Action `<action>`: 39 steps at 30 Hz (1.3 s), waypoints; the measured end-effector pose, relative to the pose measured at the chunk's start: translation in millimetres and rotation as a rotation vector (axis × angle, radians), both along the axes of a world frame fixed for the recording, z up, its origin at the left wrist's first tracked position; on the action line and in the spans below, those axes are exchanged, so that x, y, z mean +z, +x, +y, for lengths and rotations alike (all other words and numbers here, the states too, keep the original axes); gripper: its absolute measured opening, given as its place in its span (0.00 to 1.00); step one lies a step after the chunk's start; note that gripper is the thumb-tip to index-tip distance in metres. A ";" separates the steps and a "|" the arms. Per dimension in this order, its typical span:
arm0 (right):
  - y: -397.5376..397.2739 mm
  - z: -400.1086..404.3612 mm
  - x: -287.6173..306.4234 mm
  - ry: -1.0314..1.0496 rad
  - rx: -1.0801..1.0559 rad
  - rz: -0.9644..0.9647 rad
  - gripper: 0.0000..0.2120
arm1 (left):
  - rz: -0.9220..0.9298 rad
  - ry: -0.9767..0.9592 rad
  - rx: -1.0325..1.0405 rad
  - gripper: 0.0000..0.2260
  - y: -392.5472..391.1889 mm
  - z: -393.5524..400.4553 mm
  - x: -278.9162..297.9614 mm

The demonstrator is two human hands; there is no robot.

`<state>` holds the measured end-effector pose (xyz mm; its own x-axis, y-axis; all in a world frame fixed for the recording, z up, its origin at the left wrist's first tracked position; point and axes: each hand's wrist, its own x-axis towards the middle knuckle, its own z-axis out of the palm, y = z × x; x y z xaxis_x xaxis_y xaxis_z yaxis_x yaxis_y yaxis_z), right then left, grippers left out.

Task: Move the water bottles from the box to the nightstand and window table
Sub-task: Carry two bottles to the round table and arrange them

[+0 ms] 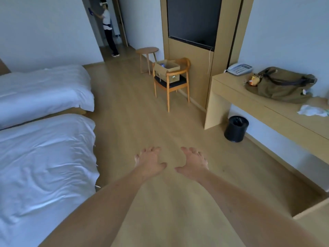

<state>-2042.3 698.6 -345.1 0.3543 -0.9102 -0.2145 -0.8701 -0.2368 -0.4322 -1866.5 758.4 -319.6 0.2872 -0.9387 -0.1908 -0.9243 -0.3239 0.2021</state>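
Note:
An open cardboard box [167,69] sits on the seat of a wooden chair [178,86] across the room, flaps up, with something bluish just visible inside; no bottle can be made out clearly. My left hand [150,162] and my right hand [193,163] are stretched out side by side over the wooden floor, palms down, fingers spread and relaxed, holding nothing. Both hands are well short of the chair and box.
Two white beds [44,139] line the left side. A small round wooden table [147,50] stands behind the chair. At right a long desk [267,111] carries a phone [240,69] and an olive bag [283,84]; a black bin [236,128] stands below. Another person [107,27] stands in the far doorway.

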 end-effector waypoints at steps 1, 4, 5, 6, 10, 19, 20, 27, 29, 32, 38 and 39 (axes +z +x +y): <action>11.8 -14.3 -3.9 0.002 0.010 0.005 0.47 | 0.011 -0.002 0.009 0.33 8.4 -12.6 -3.7; 39.6 -49.3 -10.6 0.009 0.031 0.026 0.47 | 0.020 -0.004 0.002 0.33 31.3 -43.7 -11.8; 52.3 -64.6 -13.8 0.008 0.034 0.030 0.46 | 0.025 -0.007 0.009 0.33 43.3 -57.1 -15.7; 66.3 -81.4 -15.7 0.006 0.040 0.037 0.46 | 0.031 -0.012 0.018 0.33 57.4 -72.6 -19.2; 131.4 -155.5 -19.6 -0.025 0.065 0.064 0.46 | 0.076 -0.055 0.053 0.34 126.1 -144.2 -30.1; 266.2 -303.9 -0.8 -0.022 0.048 0.068 0.43 | 0.086 -0.037 0.052 0.34 263.7 -293.9 -20.7; 277.4 -318.3 -0.9 -0.016 0.047 0.067 0.44 | 0.086 -0.041 0.056 0.34 276.0 -309.4 -19.7; 340.7 -431.1 -19.5 0.041 0.044 0.044 0.44 | 0.077 -0.022 0.073 0.34 339.7 -424.3 -33.0; 357.5 -472.9 -26.2 0.046 0.052 0.038 0.44 | 0.066 -0.028 0.073 0.33 354.6 -466.4 -38.4; 382.5 -546.2 -32.5 0.049 0.062 0.031 0.41 | 0.040 -0.021 0.072 0.33 377.0 -536.3 -39.8; 424.0 -686.1 -15.5 0.086 0.096 0.031 0.38 | -0.039 0.020 0.052 0.33 418.4 -667.7 -25.5; 431.1 -708.2 -10.7 0.083 0.102 0.027 0.37 | -0.034 0.016 0.057 0.33 425.6 -688.5 -22.2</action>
